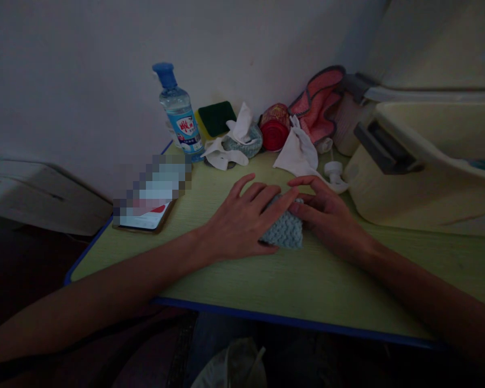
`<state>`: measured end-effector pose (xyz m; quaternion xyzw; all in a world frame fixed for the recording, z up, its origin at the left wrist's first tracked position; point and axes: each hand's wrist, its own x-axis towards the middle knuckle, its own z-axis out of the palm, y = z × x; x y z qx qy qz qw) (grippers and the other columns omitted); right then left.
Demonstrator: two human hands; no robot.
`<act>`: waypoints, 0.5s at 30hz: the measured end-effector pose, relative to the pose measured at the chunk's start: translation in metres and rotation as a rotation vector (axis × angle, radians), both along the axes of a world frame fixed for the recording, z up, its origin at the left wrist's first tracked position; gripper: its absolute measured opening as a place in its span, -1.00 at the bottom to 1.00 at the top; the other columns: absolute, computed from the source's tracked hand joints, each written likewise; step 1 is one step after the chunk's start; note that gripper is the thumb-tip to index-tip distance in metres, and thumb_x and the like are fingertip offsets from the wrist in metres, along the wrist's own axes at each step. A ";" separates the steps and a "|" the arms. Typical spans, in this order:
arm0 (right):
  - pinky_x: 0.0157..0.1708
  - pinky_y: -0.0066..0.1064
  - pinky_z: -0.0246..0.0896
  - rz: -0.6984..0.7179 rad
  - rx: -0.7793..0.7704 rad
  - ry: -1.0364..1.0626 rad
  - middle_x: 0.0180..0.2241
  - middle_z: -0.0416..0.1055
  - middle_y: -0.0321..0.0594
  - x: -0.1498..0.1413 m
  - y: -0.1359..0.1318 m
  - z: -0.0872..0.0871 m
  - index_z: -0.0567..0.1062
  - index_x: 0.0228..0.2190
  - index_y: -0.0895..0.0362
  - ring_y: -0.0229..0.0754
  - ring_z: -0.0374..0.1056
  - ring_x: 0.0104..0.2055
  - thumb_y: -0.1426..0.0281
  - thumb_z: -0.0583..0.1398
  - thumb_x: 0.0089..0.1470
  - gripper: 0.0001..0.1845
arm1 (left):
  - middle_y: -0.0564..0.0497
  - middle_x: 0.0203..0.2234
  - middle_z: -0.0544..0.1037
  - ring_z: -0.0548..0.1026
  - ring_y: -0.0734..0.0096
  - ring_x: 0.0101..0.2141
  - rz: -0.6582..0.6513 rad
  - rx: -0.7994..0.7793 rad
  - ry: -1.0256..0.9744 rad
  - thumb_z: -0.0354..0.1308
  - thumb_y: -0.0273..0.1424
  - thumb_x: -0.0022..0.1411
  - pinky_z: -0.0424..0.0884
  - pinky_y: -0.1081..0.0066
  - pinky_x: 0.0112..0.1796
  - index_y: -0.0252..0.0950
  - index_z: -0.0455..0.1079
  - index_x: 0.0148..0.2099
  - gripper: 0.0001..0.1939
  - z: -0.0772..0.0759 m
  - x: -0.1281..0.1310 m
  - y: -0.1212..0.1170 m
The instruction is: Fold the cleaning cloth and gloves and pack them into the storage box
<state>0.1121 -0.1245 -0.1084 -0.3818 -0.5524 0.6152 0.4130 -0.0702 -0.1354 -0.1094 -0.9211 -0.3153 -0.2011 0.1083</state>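
A small folded grey-blue knitted cloth [285,233] lies on the light green table [242,280]. My left hand [242,218] rests flat on the cloth's left part, fingers stretched out and apart. My right hand [327,213] presses on the cloth's right side with its fingers extended, fingertips meeting those of the left hand over the cloth. Neither hand grips anything; both lie open on the cloth.
A phone [145,215] lies at the table's left edge. Along the wall stand a blue-capped bottle [180,116], a green sponge [217,118], white rags [299,153], a red jar [275,128], a pink cloth [319,102]. A large cream container [424,161] fills the right.
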 end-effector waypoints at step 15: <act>-0.40 -0.36 0.33 0.116 0.093 -0.090 -0.51 0.41 -0.41 0.006 0.000 0.009 0.25 -0.27 0.00 -0.25 0.39 -0.44 0.19 0.26 -0.05 -0.65 | -0.19 -0.16 0.34 0.32 0.13 -0.21 0.022 -0.033 -0.016 0.16 -0.27 0.05 0.33 0.19 -0.16 -0.43 -0.13 0.25 -0.18 -0.005 0.001 0.003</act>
